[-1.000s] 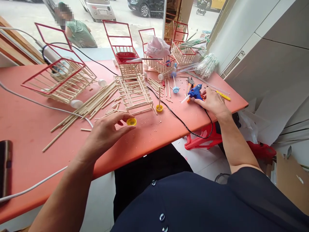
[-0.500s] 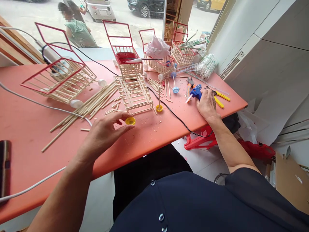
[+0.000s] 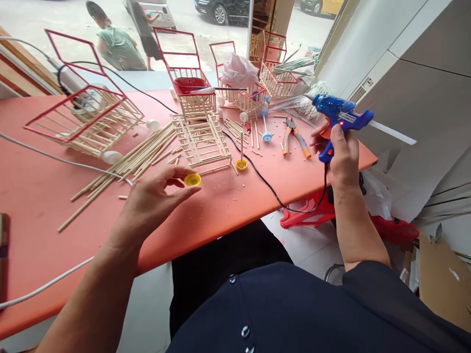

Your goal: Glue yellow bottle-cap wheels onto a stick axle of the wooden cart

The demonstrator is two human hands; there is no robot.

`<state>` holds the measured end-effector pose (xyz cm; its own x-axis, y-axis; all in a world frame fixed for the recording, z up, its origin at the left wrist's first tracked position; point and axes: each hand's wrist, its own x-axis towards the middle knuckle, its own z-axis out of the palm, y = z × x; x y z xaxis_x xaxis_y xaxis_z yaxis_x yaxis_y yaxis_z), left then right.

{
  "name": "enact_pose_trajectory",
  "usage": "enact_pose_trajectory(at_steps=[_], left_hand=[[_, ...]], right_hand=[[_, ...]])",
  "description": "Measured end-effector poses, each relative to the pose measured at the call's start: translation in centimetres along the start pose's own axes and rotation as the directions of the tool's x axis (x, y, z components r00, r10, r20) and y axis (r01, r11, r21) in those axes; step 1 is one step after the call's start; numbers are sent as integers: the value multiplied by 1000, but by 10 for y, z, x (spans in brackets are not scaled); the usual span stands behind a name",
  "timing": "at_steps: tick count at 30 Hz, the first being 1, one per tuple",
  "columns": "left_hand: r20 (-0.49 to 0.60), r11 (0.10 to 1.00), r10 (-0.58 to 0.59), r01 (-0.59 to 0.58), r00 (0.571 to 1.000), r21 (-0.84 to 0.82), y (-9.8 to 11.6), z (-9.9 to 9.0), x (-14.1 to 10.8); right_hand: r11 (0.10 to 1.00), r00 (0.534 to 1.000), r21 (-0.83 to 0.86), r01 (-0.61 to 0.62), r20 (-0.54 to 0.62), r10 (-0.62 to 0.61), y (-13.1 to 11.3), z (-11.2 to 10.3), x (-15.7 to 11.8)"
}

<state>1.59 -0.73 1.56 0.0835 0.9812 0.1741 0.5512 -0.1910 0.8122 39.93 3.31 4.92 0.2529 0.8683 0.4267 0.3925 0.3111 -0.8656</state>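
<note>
Between thumb and fingers, my left hand (image 3: pixel 156 196) pinches a yellow bottle cap (image 3: pixel 192 180) just above the table's front part. My right hand (image 3: pixel 340 152) is wrapped round the handle of a blue glue gun (image 3: pixel 336 112), raised over the table's right end. A white glue stick (image 3: pixel 393 131) sticks out of the gun's back, and a small red light glows on its side. Near the middle, a second yellow cap (image 3: pixel 241 165) lies on the table with a short wooden stick (image 3: pixel 242 144) upright in it. Beside it rests a frame of pale sticks (image 3: pixel 202 142).
On the pink table (image 3: pixel 176 230) stand several red-rimmed stick carts, one at left (image 3: pixel 88 117). Loose wooden sticks (image 3: pixel 121 169) lie beside it. Pliers with orange handles (image 3: pixel 294 135) lie near the right hand. A black cord (image 3: pixel 270 189) hangs past the front edge. People stand outside the window.
My right hand has picked up the glue gun from the table and raised it, turned up. My left hand has shifted slightly left with the yellow cap.
</note>
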Motion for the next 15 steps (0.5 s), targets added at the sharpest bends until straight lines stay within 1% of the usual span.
enact_pose_trajectory(at_steps=[1, 2, 3, 4, 6, 7, 8, 10, 12, 15], left_hand=[[-3, 1000, 6, -6, 1000, -27, 0, 1, 0], [-1, 999, 10, -10, 1000, -51, 0, 2, 1], [-7, 998, 19, -19, 1000, -62, -1, 2, 1], [-5, 997, 23, -23, 1000, -72, -2, 3, 1], [-15, 995, 44, -45, 999, -85, -6, 4, 2], [-17, 995, 55, -56, 998, -85, -7, 4, 2], [-21, 994, 69, -71, 997, -87, -9, 5, 3], [-42, 991, 107, -110, 993, -71, -11, 4, 3], [-62, 989, 142, -145, 988, -37, -12, 4, 3], [-81, 982, 187, -185, 979, 31, -13, 2, 2]], right_hand=[[998, 998, 65, 1, 59, -5, -11, 6, -11], [995, 989, 102, -14, 148, -2, -22, 12, -22], [991, 970, 128, -37, 242, 5, -31, 19, -33], [983, 932, 170, -68, 363, 2, -38, 26, -43], [959, 807, 241, -149, 590, -23, -46, 42, -57], [954, 765, 241, -179, 644, -19, -48, 50, -62], [955, 725, 219, -199, 688, -7, -48, 57, -64], [962, 683, 207, -180, 730, -29, -46, 69, -66], [972, 660, 187, -143, 750, -47, -43, 78, -64], [986, 650, 138, -97, 759, -42, -41, 84, -60]])
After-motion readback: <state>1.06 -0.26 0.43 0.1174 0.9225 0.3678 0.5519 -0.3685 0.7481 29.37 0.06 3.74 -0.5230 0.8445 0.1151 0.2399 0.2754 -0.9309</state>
